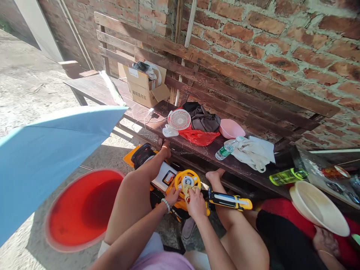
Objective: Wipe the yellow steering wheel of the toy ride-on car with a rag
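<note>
Two hands meet low in the middle of the frame on one yellow steering wheel (pixel 187 181). The left hand (pixel 171 196), wearing a bead bracelet, curls its fingers over the wheel's lower left rim. The right hand (pixel 196 203) is clenched around its lower right part. The wheel sits on one white and orange toy car (pixel 164 176), between the person's two bare legs. One yellow and black toy gun (pixel 229 200) lies just right of the hands, and one red basin (pixel 83 210) is at lower left.

Farther up, the wooden counter (pixel 208 152) carries one small fan (pixel 179 119), one red bag (pixel 199 137), one pink bowl (pixel 231 128), one clear water bottle (pixel 226 149) and one cardboard box (pixel 143 88).
</note>
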A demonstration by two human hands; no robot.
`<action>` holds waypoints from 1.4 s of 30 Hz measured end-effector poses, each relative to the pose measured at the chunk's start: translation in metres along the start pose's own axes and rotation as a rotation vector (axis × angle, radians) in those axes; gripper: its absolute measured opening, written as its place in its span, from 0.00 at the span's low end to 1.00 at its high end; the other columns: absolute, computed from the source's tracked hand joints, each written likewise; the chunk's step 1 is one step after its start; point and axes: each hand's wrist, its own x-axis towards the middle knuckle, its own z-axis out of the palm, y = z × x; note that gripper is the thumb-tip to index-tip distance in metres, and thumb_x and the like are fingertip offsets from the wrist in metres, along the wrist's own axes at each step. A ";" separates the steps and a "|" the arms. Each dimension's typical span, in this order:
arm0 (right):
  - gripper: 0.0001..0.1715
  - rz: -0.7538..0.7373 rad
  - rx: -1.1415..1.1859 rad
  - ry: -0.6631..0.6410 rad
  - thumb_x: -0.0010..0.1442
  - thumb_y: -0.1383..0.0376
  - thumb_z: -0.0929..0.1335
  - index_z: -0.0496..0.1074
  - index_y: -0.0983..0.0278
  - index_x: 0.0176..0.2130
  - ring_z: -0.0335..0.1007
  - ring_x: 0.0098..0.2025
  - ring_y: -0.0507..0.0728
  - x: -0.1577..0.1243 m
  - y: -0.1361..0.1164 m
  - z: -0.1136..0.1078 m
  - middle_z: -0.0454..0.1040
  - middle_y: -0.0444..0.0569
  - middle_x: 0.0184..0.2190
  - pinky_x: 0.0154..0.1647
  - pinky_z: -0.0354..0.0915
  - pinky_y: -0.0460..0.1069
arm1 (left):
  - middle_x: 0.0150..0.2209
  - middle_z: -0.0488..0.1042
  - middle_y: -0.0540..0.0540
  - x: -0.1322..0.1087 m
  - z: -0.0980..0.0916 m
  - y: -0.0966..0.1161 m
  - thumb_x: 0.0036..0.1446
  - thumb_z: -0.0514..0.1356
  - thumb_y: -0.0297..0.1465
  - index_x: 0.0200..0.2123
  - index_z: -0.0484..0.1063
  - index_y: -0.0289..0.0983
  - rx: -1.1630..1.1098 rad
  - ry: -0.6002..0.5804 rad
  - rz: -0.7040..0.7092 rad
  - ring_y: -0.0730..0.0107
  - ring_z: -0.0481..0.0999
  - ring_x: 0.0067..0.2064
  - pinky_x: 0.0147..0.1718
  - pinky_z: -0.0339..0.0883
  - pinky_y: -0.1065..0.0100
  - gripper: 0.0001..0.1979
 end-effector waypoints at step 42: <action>0.33 0.098 0.177 0.053 0.66 0.61 0.69 0.68 0.54 0.68 0.67 0.56 0.62 0.091 0.003 -0.031 0.66 0.56 0.61 0.57 0.64 0.53 | 0.71 0.61 0.21 0.014 -0.010 0.040 0.62 0.61 0.36 0.74 0.51 0.33 0.617 0.207 0.315 0.33 0.68 0.69 0.67 0.58 0.38 0.41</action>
